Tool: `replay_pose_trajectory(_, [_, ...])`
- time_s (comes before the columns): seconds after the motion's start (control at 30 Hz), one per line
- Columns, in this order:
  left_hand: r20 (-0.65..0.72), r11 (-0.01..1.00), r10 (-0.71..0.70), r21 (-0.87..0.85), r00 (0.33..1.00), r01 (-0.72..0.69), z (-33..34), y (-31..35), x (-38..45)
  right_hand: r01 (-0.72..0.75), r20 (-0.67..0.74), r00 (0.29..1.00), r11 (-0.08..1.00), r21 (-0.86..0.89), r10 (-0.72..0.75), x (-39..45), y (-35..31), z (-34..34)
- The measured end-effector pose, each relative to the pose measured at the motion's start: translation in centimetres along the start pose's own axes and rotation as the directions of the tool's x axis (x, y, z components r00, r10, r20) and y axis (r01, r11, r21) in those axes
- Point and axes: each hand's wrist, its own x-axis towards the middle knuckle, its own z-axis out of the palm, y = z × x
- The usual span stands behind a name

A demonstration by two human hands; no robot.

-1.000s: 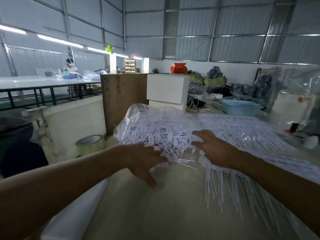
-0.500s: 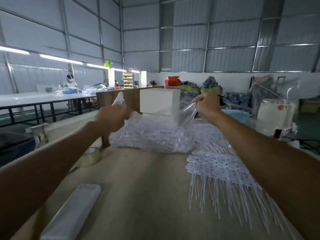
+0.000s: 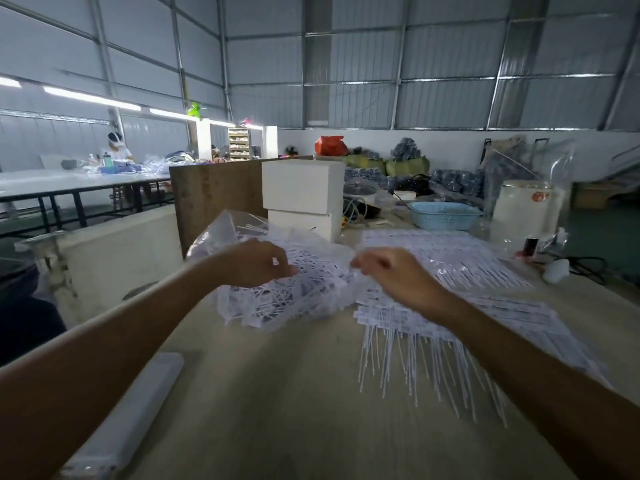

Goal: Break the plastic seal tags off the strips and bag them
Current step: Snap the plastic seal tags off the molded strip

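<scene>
Clear crinkled plastic bag [image 3: 277, 296], stuffed with thin white seal tags [image 3: 311, 282], lies mid-table toward the far edge. Left hand [image 3: 258, 263] and right hand [image 3: 391, 275] each pinch its film in a narrow grip. Comb-like strips [image 3: 433, 317] fan across the pale table [image 3: 294, 393] just right.

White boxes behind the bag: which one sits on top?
The larger white box; it overhangs the smaller white box beneath, which rests on the table.

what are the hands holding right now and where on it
Both hold the clear plastic bag of loose seal tags: the left hand grips its upper edge on the left, the right hand pinches the film on the right.
</scene>
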Motion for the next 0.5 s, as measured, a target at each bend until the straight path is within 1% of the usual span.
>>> replay_pose_trajectory(0.03, [-0.163,0.998,0.056,0.015,0.985,-0.055,0.9,1.3,0.2,0.043,0.053,0.998,0.999,-0.019,-0.042,-1.7,1.0,0.7])
replay_pose_trajectory(0.07, [-0.310,0.993,0.115,0.013,0.944,-0.116,2.0,2.8,0.4,0.080,0.088,0.993,0.997,-0.021,-0.078,-3.4,1.9,1.1])
replay_pose_trajectory(0.1, [-0.428,0.982,0.179,0.019,0.886,-0.189,3.3,4.6,0.4,0.100,0.098,0.990,0.995,-0.021,-0.098,-5.0,2.9,1.4])
replay_pose_trajectory(0.13, [-0.511,0.960,0.268,0.067,0.816,-0.273,4.5,6.6,0.3,0.104,0.085,0.991,0.994,-0.030,-0.101,-6.4,3.9,1.3])
replay_pose_trajectory(0.17, [-0.548,0.924,0.376,0.166,0.747,-0.343,5.7,8.6,0.2,0.101,0.060,0.993,0.994,-0.038,-0.099,-7.6,5.1,0.8])
replay_pose_trajectory(0.2, [-0.539,0.870,0.492,0.280,0.683,-0.405,6.8,10.4,0.2,0.090,0.024,0.996,0.995,-0.051,-0.089,-8.5,6.3,0.0])
replay_pose_trajectory(0.23, [-0.492,0.802,0.597,0.372,0.633,-0.467,8.0,12.0,0.3,0.052,-0.017,0.998,0.997,-0.055,-0.053,-9.2,7.6,-1.1])
replay_pose_trajectory(0.27, [-0.420,0.745,0.666,0.419,0.616,-0.519,9.0,13.4,0.5,-0.014,-0.054,0.998,0.998,-0.063,0.011,-9.9,8.7,-2.4])
replay_pose_trajectory(0.3, [-0.335,0.707,0.701,0.435,0.629,-0.557,10.1,14.5,0.8,-0.089,-0.081,0.993,0.995,-0.047,0.085,-10.4,9.8,-3.8])
replay_pose_trajectory(0.33, [-0.250,0.690,0.710,0.434,0.659,-0.579,11.2,15.5,1.1,-0.141,-0.096,0.986,0.988,-0.062,0.134,-10.9,10.8,-5.1])
replay_pose_trajectory(0.37, [-0.201,0.702,0.690,0.421,0.695,-0.575,12.3,16.2,1.5,-0.160,-0.107,0.983,0.981,-0.106,0.149,-11.1,11.9,-6.4])
replay_pose_trajectory(0.4, [-0.191,0.749,0.639,0.377,0.745,-0.545,13.4,16.7,1.9,-0.165,-0.122,0.982,0.966,-0.198,0.143,-11.2,13.0,-7.6])
replay_pose_trajectory(0.43, [-0.198,0.816,0.559,0.301,0.805,-0.493,14.3,16.9,2.6,-0.182,-0.136,0.979,0.944,-0.276,0.149,-11.3,14.2,-8.4])
replay_pose_trajectory(0.5, [-0.174,0.925,0.374,0.142,0.911,-0.353,15.5,16.9,4.7,-0.230,-0.218,0.963,0.897,-0.377,0.155,-11.5,16.2,-9.6])
